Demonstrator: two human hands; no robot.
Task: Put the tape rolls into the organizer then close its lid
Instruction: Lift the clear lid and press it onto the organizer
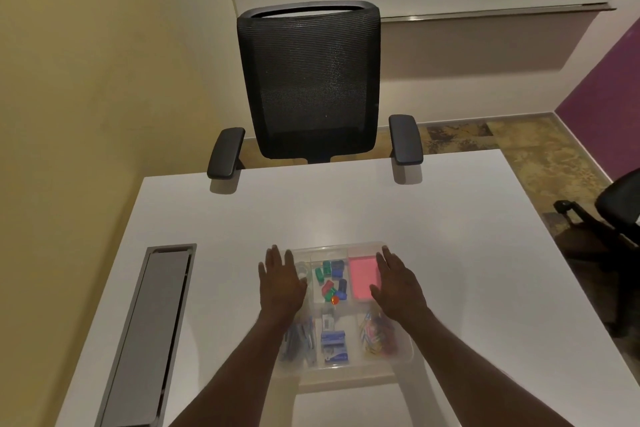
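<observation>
now, nearest the camera, two bare forearms reach out over the white bench (450, 218) toward a clear plastic organizer (405, 352) that sits at the near middle of it. in its near compartments lie what look like pens on the left, blue staple boxes (333, 345) in the middle and a heap of coloured paper clips (375, 334) on the right.

both hands lie flat and spread, palms down, gripping nothing. the left hand (282, 282) rests over the far left part of the box, and the right hand (398, 282) over the far right part. they seem to press on a clear lid, though the lid is hard to tell apart from the box.

just past the left hand's fingers a clear tape roll (303, 270) shows inside the far left compartment. beside it are small coloured clips (332, 282) in the middle and a pink notepad (363, 276) on the right. no tape roll lies loose on the bench.

so the rolls seem to be in, and the closing looks to be the step in hand. to do it well, press evenly with both palms, work along the rim to the near corners, and feel for the catch on each side so that the lid does not sit skewed.

further off, a grey cable hatch (149, 333) is set into the bench at left, and a black mesh chair (308, 80) stands at the far edge.
</observation>
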